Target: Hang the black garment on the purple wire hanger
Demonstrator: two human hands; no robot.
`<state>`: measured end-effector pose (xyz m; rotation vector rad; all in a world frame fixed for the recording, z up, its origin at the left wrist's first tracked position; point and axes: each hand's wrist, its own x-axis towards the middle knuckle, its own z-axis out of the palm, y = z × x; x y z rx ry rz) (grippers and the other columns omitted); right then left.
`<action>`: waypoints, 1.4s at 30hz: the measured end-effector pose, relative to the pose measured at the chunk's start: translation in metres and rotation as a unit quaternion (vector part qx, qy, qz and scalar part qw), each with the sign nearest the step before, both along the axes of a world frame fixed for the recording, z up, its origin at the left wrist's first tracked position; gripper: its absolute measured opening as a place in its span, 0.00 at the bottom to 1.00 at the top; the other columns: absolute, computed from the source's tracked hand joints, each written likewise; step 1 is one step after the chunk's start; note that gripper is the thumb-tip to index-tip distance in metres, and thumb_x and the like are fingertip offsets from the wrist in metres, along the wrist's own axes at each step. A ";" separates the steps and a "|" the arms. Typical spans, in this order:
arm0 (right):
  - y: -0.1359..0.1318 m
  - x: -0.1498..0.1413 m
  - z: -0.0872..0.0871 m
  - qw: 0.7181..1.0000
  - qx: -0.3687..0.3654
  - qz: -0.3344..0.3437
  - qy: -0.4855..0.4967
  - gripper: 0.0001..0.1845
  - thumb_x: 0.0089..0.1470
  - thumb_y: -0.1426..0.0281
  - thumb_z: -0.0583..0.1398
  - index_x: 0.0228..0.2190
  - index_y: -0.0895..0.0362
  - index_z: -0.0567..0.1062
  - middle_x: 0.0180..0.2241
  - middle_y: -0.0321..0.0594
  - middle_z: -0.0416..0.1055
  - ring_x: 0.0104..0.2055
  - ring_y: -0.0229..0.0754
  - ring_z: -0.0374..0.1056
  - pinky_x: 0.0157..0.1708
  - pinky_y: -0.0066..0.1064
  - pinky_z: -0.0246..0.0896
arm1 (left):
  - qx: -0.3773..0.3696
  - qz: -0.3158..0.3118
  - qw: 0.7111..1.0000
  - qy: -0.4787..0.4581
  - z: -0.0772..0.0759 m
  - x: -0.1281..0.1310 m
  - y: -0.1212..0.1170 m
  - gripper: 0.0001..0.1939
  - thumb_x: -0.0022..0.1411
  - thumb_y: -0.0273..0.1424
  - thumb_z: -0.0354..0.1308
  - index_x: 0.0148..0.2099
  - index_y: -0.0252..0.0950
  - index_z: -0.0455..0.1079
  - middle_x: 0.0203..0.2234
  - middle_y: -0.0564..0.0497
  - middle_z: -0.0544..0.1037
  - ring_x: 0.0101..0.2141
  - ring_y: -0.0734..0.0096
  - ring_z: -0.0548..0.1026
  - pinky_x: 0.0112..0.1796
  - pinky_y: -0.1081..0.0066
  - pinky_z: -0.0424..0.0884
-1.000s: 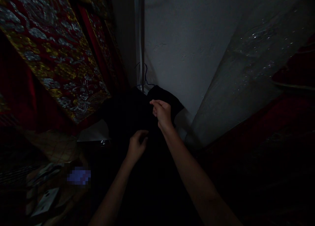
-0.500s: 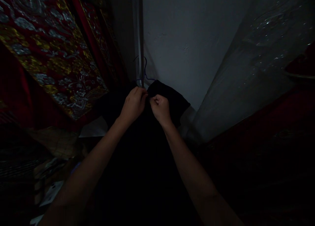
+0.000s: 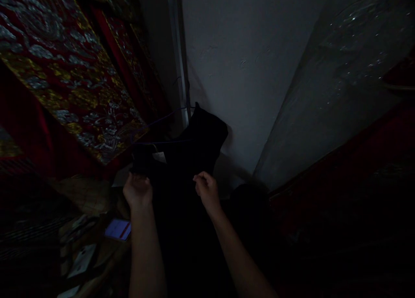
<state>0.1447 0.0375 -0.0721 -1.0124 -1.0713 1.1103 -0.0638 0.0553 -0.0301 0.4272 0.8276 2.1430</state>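
The right hand's (image 3: 207,190) fingers were narrowed to a pinch in front of the black garment (image 3: 209,136); the dark hid whether cloth was caught between them. The left hand's (image 3: 139,192) fingers curled inward, moderately apart, at the garment's left edge; their grip could not be told either.

Just above the fingers, a pale tag (image 3: 159,157) showed near the neckline. Beyond it, the purple hanger (image 3: 162,117) sat by the metal pole (image 3: 180,43). Its arm above the left fingers was bare, while cloth above the right fingers rose to the hanger near the pole. So the garment looked only partly on it, the left side being off.

Farther out, below and left of the left fingers, lay a lit phone (image 3: 118,229). Clear plastic sheeting (image 3: 343,73) spread well right of the right fingers; whether it enclosed anything could not be told.
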 end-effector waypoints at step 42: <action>0.153 0.104 0.069 0.958 0.121 0.013 -0.261 0.28 0.46 0.44 0.60 0.15 0.54 0.64 0.14 0.30 0.55 0.19 0.35 0.52 0.20 0.28 0.47 | -0.040 -0.276 0.692 0.666 0.000 -0.029 0.011 0.14 0.51 0.37 0.69 0.42 0.44 0.80 0.41 0.47 0.84 0.44 0.53 0.81 0.48 0.62 0.74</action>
